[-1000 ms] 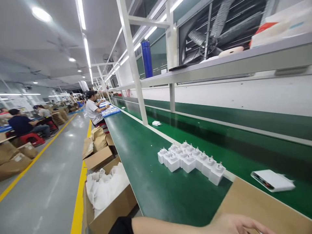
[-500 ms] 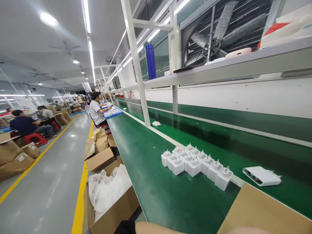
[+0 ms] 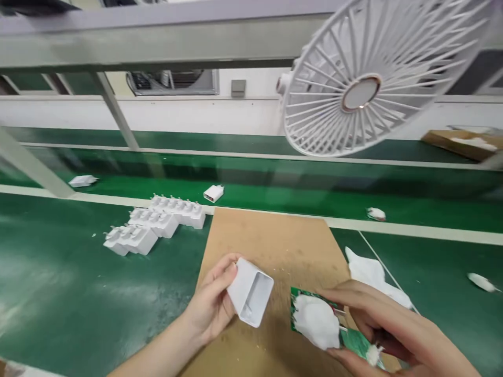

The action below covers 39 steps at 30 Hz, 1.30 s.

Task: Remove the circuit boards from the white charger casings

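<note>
My left hand (image 3: 208,306) is closed round a white charger housing (image 3: 242,289), a hollow plastic shell whose open end faces right. In my right hand (image 3: 396,324), between thumb and fingers, is a green circuit board (image 3: 294,309) covered with a lump of white filler (image 3: 317,320). The board and the housing are apart, both held above a brown cardboard sheet (image 3: 267,235). Left of the sheet, several white plug housings (image 3: 135,238) stand in rows with their pins up.
A white fan (image 3: 361,94) leans in at the upper right. On the green belt behind the sheet lie white chargers (image 3: 214,193) and a small board (image 3: 376,213). Crumpled white material (image 3: 367,269) rests beside my right hand. A metal post (image 3: 35,162) rises on the left.
My view has swung right and down from the aisle to the bench. Both hands now show, holding the housing and the circuit board; earlier only part of an arm was visible at the bottom.
</note>
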Each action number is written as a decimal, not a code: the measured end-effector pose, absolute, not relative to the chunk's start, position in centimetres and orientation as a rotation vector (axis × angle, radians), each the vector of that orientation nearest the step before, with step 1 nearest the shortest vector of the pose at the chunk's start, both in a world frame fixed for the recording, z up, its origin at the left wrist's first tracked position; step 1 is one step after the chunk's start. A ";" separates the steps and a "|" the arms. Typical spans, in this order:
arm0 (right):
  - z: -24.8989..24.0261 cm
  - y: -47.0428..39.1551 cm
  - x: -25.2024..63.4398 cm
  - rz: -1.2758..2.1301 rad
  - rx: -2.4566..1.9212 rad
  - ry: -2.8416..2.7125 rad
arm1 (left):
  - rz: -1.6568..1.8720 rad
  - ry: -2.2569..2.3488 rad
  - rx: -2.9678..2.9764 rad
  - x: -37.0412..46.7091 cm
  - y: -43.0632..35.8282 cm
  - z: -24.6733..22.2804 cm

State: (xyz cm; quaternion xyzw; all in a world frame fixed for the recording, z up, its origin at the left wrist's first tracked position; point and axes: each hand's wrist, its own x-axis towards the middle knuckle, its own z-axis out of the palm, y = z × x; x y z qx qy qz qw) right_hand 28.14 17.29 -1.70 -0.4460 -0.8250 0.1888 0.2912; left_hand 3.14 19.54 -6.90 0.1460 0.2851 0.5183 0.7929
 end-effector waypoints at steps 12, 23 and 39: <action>-0.6 16.7 23.5 0.421 -1.137 -2.179 | 1.155 0.760 0.393 3.5 19.2 -7.0; -0.6 17.0 23.4 0.412 -1.090 -2.234 | 1.166 0.807 0.440 3.5 18.7 -6.8; -0.5 16.6 23.8 0.545 -1.198 -2.339 | 1.158 0.841 0.460 3.5 19.0 -6.6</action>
